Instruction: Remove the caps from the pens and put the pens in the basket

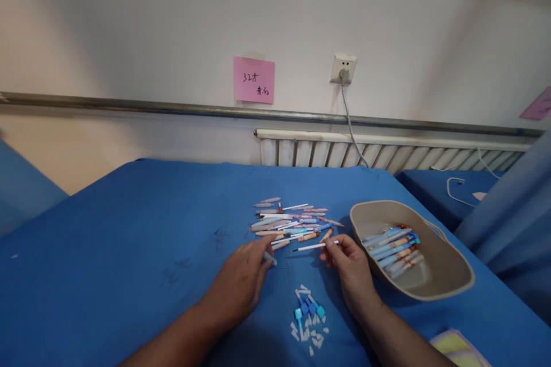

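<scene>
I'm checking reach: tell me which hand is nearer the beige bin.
Right. The right hand is just beside the beige bin; the left hand is farther away, with the right between them.

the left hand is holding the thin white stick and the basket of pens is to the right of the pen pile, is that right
Not quite: the thin white stick is in the right hand, not the left hand, as the head view shows. The basket of pens is to the right of the pen pile.
</scene>
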{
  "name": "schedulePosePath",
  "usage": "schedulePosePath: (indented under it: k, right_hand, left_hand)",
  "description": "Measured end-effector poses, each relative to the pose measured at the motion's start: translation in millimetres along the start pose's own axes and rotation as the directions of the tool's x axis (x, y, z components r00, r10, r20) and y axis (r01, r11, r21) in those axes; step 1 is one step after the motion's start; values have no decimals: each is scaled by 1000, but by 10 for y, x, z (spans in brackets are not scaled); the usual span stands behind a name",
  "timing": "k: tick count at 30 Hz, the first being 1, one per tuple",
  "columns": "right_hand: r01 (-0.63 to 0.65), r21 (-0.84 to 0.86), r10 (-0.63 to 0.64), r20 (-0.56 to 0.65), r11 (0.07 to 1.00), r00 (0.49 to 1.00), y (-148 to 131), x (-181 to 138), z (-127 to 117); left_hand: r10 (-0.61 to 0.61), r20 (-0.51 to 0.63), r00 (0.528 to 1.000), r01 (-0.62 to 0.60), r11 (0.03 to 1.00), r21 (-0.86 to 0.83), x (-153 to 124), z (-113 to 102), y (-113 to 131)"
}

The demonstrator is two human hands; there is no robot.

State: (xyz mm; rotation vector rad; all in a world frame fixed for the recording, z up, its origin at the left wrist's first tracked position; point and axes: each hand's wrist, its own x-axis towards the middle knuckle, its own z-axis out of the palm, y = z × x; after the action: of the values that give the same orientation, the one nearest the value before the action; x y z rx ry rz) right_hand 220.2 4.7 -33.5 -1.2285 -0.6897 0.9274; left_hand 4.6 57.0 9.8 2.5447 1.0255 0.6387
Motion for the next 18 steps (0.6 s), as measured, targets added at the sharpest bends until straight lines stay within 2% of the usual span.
schedulePosePath:
  k: [2, 6, 8, 10, 13, 18]
  right_hand:
    - [-3, 4, 3, -2, 1000, 1000, -2, 0, 3]
    - [-7, 10, 7, 1, 1000, 1000, 0, -4, 7]
    - [-4, 14, 4, 3, 1000, 1000, 5, -3, 8]
    - [-14, 33, 15, -2, 999, 1000, 7, 2, 9]
    - [-64, 97, 66, -25, 993, 997, 4, 15, 12]
    - [-178, 209, 189, -36, 962, 981, 4, 38, 18]
  left_hand:
    - [17, -6, 1000, -16, 1000, 7, -3, 6, -8]
    - [36, 58, 998, -34, 999, -29, -5, 28, -41]
    - [-51, 0, 999, 51, 995, -89, 11, 38, -57]
    - [-160, 3, 987, 158, 975, -158, 36, 39, -68]
    - [-213, 140, 967, 236, 956, -174, 69, 6, -74]
    - [-138, 321, 937, 157, 987, -34, 78, -97, -90]
